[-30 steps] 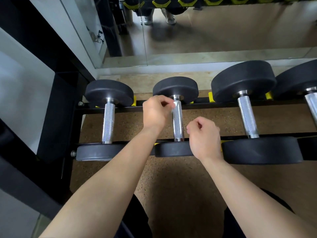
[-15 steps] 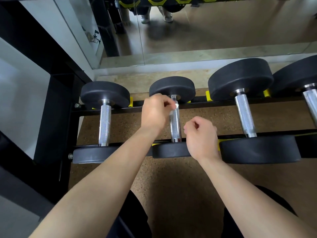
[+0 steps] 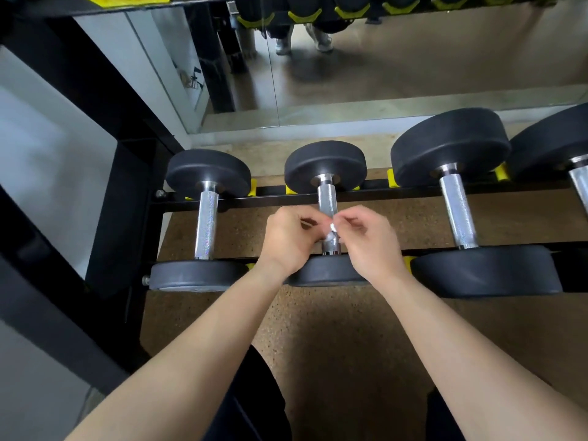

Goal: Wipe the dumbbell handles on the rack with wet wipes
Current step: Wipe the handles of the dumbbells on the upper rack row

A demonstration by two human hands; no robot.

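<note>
Several black dumbbells with knurled chrome handles lie across a black rack (image 3: 286,195). The second dumbbell's handle (image 3: 327,198) runs between my hands. My left hand (image 3: 289,240) and my right hand (image 3: 369,243) meet over the lower part of that handle, and both pinch a small white wet wipe (image 3: 331,232) bunched against the chrome. The leftmost handle (image 3: 206,224) and the third handle (image 3: 458,211) stand free of my hands. The wipe is mostly hidden by my fingers.
A black upright post (image 3: 127,218) of the rack stands at the left. A mirror (image 3: 381,58) behind the rack reflects the floor and a person's shoes. Brown cork-like floor (image 3: 334,329) lies under the rack. My dark-clothed knees show at the bottom.
My left hand slid down the second handle from its top end. My right hand moved up and left to meet it, and both now pinch the wipe at the lower part.
</note>
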